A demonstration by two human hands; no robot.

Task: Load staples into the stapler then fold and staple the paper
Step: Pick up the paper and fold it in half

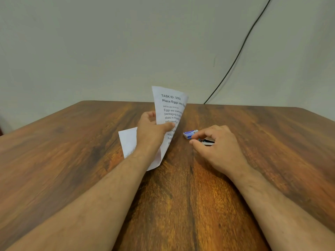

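The step in hand seemed to be the one between folding and stapling: the printed paper (169, 113) was already bent over and held up in the centre of the frame, and the stapler (207, 142) was not yet lifted. The left hand (151, 132) was clamped on the paper, with the thumb pressed on its printed side and the other fingers behind it; the lower white part of the sheet hung down to the wooden table (72, 151). The right hand (217, 145), right of centre, was curled over the small stapler, which lay on the table under its fingers (199, 133). The fingertips were bent around it and very close, but I cannot tell if they already pressed on it, because the hand hid most of it. The blue staple box (190, 134) lay just beside these fingertips, toward the paper. In my judgement the next move called for a firm grip on the stapler and then bringing its mouth to the folded edge. A black cable (241, 49) ran down the wall in the upper right.
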